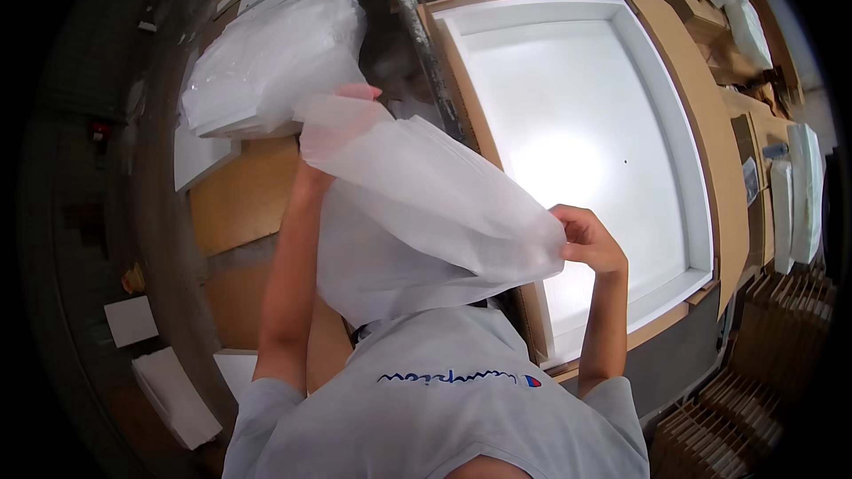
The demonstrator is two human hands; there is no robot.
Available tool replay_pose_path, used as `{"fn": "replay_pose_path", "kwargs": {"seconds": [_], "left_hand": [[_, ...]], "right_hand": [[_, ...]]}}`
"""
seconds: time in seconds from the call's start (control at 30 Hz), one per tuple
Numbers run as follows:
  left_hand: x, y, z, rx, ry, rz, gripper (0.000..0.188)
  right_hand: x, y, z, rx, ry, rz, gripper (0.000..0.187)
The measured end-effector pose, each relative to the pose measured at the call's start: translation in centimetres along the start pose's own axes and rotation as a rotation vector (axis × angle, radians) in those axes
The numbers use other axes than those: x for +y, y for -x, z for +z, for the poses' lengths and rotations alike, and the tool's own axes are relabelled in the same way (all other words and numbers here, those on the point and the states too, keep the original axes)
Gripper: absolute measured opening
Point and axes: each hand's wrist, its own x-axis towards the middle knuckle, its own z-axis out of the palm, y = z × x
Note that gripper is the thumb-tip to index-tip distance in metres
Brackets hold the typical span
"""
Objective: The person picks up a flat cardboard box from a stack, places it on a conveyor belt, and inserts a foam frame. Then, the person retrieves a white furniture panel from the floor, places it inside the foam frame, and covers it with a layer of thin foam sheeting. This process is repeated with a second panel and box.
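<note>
A thin, translucent white packing sheet (435,204) stretches between my hands in front of my body, creased and folded in loose layers. My left hand (342,124) holds its far left end. The sheet covers most of that hand, which shows through it, and some fingertips stick out past the edge. My right hand (590,239) pinches the sheet's right end between thumb and curled fingers, above the near left part of a white shallow tray-like panel (568,106). The panel has raised white sides and lies in an open brown cardboard box (710,142).
A stack of translucent white packing material (275,62) lies at the far left, by brown boards (244,195). White pieces (177,397) lie at the near left. Cardboard pieces (785,319) stand stacked at the right, below white wrapped bars (805,191). A metal rail (426,44) runs left of the box.
</note>
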Motion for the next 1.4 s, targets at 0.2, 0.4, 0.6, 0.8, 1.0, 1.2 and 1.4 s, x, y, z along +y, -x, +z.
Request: {"fn": "replay_pose_path", "kwargs": {"seconds": [0.2, 0.4, 0.6, 0.8, 1.0, 1.2, 1.4], "left_hand": [[4.8, -5.2, 7.5, -0.013, 0.236, 0.086, 0.022], [3.1, -3.3, 7.8, 0.008, 0.153, 0.116, 0.022], [1.7, -8.0, 5.6, 0.04, 0.034, 0.177, 0.021], [-1.2, -6.8, 3.7, 0.099, -0.191, 0.266, 0.02], [1.2, -13.2, 4.4, 0.223, -0.693, 0.557, 0.02], [2.5, -19.5, 14.1, 0.262, -1.117, 0.801, 0.02], [-1.5, -19.6, 21.1, 0.202, -1.346, 0.928, 0.02]], "right_hand": [[1.1, -8.4, 5.1, 0.207, -0.391, -0.073, 0.066], [-6.4, -10.1, 9.4, 0.294, -0.378, -0.436, 0.076], [-9.9, -10.6, 14.2, 0.486, 0.513, -0.538, 0.077], [-12.1, -14.7, 16.1, 0.209, 0.295, -0.471, 0.042], [-14.2, -18.4, 15.2, 0.341, 0.211, -0.544, 0.011], [-15.1, -13.4, 8.6, 0.779, -0.056, -0.512, 0.016], [-18.6, -22.2, 9.8, 0.769, 1.072, -0.287, 0.043]]}}
